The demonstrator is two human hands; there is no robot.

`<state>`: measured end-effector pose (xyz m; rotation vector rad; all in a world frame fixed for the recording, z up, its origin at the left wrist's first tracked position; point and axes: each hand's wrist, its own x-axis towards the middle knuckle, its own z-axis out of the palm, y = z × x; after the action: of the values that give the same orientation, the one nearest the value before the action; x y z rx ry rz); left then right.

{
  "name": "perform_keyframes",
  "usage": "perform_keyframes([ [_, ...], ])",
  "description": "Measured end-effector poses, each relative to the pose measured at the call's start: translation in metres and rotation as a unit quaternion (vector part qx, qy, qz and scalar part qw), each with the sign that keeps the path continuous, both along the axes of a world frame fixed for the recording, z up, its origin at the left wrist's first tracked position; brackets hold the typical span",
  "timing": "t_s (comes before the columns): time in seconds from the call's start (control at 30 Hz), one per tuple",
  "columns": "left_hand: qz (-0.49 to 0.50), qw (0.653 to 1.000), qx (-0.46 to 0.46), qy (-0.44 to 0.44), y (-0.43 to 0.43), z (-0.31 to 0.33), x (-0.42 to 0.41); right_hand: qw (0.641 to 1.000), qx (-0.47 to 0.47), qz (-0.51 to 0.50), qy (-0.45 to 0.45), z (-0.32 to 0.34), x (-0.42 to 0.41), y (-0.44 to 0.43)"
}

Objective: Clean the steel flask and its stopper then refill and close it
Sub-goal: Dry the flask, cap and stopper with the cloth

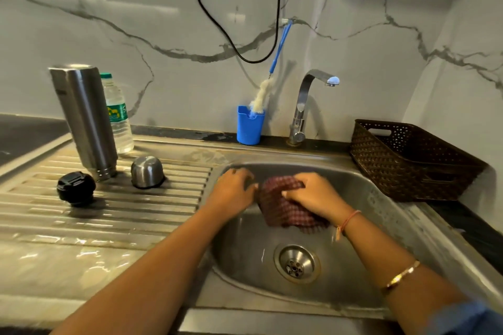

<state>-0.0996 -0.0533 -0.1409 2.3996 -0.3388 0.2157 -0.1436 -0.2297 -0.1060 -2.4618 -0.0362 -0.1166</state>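
Obs. 1: We note the tall brushed-steel cylindrical flask point(84, 117) standing mouth-down on the ribbed steel drainboard point(109, 215), left of the sink. Its threaded neck sits at the bottom and its flat base is on top. The body is matte grey with a soft vertical sheen.

Obs. 2: The round black plastic stopper point(76, 187) lies just beside the flask at front left. The small domed steel cup lid point(147, 171) rests rim-down at its right.

Obs. 3: Over the steel sink basin point(245, 253), the left hand point(231, 193) has its fingers curled and grips the left end of a maroon checked cloth point(283, 212). The right hand point(313, 196) is clenched over the cloth's top.

Limits: The flask's interior and mouth are hidden. Its side marking is too small to read. A clear plastic water bottle point(117, 117) is half covered behind it. The left fingertips are out of sight under the hand.
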Motion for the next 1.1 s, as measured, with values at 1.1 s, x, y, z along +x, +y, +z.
perform_keyframes([
  [1.1, 0.208, 0.936, -0.283, -0.018, 0.276, 0.045, 0.042, 0.986, 0.163, -0.028, 0.007, -0.017, -0.015, 0.036],
])
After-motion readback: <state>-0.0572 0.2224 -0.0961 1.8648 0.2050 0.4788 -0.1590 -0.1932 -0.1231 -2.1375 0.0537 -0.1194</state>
